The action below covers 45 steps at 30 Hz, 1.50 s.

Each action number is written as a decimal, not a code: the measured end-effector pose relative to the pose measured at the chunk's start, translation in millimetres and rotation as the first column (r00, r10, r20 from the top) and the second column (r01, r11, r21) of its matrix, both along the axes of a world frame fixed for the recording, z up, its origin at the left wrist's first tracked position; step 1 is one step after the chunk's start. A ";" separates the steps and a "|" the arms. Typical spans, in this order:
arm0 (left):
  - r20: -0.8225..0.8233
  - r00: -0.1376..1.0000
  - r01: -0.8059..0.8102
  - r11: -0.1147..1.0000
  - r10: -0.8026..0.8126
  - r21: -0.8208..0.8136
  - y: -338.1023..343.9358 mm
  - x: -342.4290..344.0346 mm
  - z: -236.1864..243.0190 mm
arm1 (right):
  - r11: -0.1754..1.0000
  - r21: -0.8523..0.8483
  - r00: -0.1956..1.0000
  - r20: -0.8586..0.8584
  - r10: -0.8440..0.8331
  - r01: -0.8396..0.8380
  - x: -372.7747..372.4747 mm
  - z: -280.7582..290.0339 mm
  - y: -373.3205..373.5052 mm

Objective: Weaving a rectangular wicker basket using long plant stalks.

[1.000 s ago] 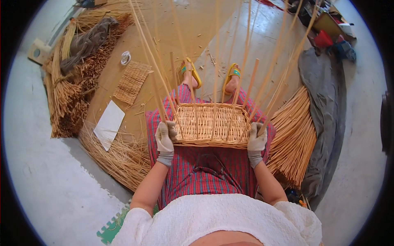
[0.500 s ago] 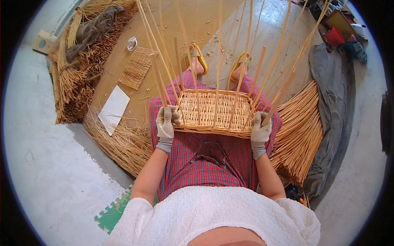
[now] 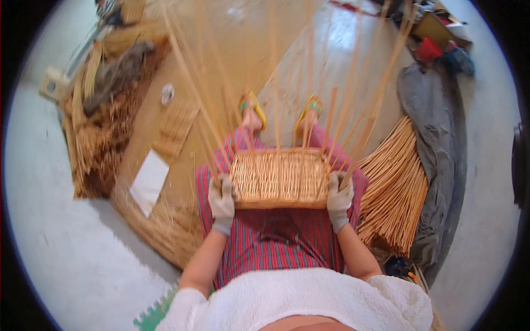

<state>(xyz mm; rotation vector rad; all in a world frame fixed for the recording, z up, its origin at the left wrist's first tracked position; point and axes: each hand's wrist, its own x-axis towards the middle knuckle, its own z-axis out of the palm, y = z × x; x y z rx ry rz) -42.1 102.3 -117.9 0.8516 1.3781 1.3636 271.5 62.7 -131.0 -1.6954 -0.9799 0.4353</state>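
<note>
A shallow rectangular wicker basket [image 3: 279, 176] rests across my lap, with long thin stakes rising from its sides and thicker posts at its corners. My left hand [image 3: 222, 203], in a pale work glove, is closed on the basket's near left corner, around the base of a post. At the near right corner, my gloved right hand [image 3: 339, 201] grips the basket in the same way beside another thick post [image 3: 361, 138]. Motion blurs the stakes, and some fingertips are hidden behind the rim.
Bundled brown rods [image 3: 102, 127] lie at the left under dark cloth. A white sheet [image 3: 149, 183] and a woven mat [image 3: 176, 129] are on the floor. Peeled rods [image 3: 395, 187] fan out at the right beside a grey cloth [image 3: 436, 143]. A red object [image 3: 428, 50] lies far right.
The whole view has shifted, so floor things, basket and hands all appear lower in the picture, with more blur. Both hands keep their hold on the basket's near corners.
</note>
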 end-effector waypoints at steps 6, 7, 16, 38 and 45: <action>0.089 0.994 0.057 0.995 -0.064 0.081 6.4 -8.6 0.0 | 0.999 -0.037 0.999 0.030 -0.037 0.038 2.4 -4.1 5.6; 0.150 0.987 0.051 0.996 -0.061 0.067 7.6 -10.7 -1.7 | 0.998 -0.051 0.999 -0.002 -0.045 0.045 2.1 -3.8 6.0; 0.418 0.894 0.210 0.975 -0.160 -0.076 -0.8 -36.5 10.4 | 1.000 0.012 0.968 -0.249 0.006 -0.004 -1.2 0.3 -16.9; 0.306 0.950 0.050 0.998 -0.060 0.040 -1.2 -19.7 -3.0 | 0.997 0.076 0.975 -0.222 -0.014 0.031 -3.5 2.4 -3.1; 0.354 0.933 0.034 0.997 -0.057 0.072 -1.6 -19.9 -2.6 | 0.991 0.126 0.976 -0.206 0.064 -0.039 1.0 -3.0 -5.8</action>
